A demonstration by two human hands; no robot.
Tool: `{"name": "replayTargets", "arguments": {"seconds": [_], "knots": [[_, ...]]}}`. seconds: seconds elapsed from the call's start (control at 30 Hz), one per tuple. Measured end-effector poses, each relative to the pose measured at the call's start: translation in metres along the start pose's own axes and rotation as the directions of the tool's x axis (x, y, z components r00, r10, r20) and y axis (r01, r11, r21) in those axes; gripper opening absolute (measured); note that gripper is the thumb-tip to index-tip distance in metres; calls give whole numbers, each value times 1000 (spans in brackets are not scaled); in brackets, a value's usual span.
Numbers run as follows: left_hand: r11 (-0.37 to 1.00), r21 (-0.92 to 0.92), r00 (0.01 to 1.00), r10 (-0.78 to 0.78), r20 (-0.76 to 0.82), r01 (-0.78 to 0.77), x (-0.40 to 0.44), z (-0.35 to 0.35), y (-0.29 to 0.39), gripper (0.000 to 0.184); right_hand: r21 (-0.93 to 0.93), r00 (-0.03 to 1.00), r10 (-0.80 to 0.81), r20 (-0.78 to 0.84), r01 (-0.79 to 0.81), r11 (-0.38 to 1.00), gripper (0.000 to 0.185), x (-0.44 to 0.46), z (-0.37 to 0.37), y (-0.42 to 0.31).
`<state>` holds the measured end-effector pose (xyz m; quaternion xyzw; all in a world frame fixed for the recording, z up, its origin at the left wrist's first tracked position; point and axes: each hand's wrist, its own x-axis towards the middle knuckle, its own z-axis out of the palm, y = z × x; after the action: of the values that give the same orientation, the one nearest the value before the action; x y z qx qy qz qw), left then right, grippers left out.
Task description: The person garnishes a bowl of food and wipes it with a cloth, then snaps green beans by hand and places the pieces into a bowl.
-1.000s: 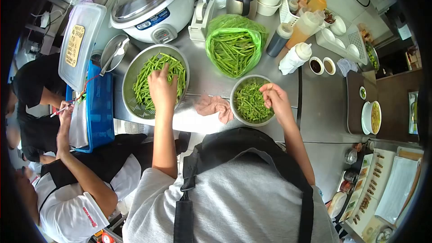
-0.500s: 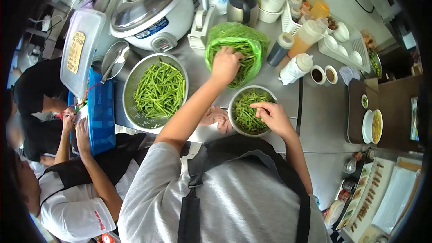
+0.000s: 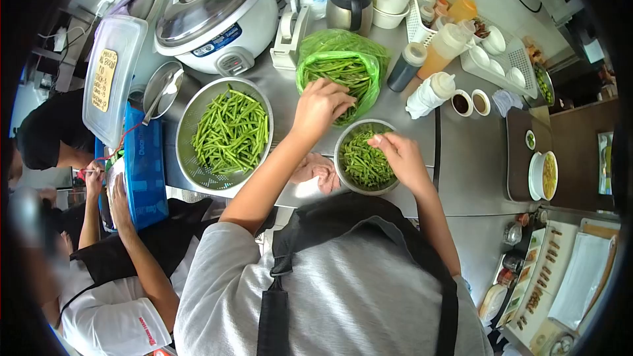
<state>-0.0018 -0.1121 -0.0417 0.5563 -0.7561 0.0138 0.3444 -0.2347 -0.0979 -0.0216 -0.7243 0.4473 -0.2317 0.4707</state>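
Note:
My left hand (image 3: pixel 321 107) is at the near edge of a green plastic bag (image 3: pixel 373 82) of long green beans (image 3: pixel 339 72). Its fingers are curled together, and what they hold, if anything, is hidden. Over the right side of a metal bowl (image 3: pixel 338 170) is my right hand (image 3: pixel 403 158), thumb and finger pinched; I cannot make out anything between them. Short pieces of green bean (image 3: pixel 362 159) fill that bowl. To the left stands a metal colander (image 3: pixel 186 161) with cut green beans (image 3: pixel 231 132).
A pink cloth (image 3: pixel 318 173) lies between colander and bowl. Behind stand a rice cooker (image 3: pixel 221 16), a tape dispenser (image 3: pixel 289 39) and a thermal jug (image 3: pixel 348 6). Sauce bottles (image 3: pixel 432 94) are at right. A co-worker's hands (image 3: pixel 115 191) are beside a blue bin (image 3: pixel 146 171).
My left hand has drawn back from inside the bag toward its near edge, so more beans show. My right hand stays over the bowl, its fingers slightly shifted. The view has moved a little.

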Motion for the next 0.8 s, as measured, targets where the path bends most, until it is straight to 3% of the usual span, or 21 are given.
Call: {"name": "replayTargets", "arguments": {"seconds": [0.03,0.17,0.23,0.37,0.43,0.5,0.6,0.67,0.8], "knots": [[1000,-11,1000,23,-10,-23,-3,-5,8,16,79,999,42,-6,-42,996,31,3,3,0],[996,-69,998,61,-29,-63,-18,-17,39,18,17,995,93,21,-94,995,34,9,15,-13],[994,-90,998,52,-24,-54,-27,-18,49,18,93,998,63,3,-63,994,33,8,23,-11],[994,-102,999,-29,-27,27,-42,-24,57,22,116,997,44,62,-51,992,32,-5,24,-7],[957,-258,990,-138,-1,133,-53,-16,62,23,220,995,26,100,-48,974,31,-11,24,-2],[891,-397,974,-224,37,220,-58,-12,67,22,399,990,9,144,-66,915,30,-16,26,2],[756,-570,943,-308,123,321,-56,-15,75,21,686,983,34,182,-151,712,28,-22,29,2],[646,-655,917,-334,218,392,-51,-21,79,20,773,984,49,173,-167,613,27,-25,32,3],[646,-584,867,-306,392,492,-39,-32,81,22,891,998,25,65,-70,449,27,-29,37,-2]]}}
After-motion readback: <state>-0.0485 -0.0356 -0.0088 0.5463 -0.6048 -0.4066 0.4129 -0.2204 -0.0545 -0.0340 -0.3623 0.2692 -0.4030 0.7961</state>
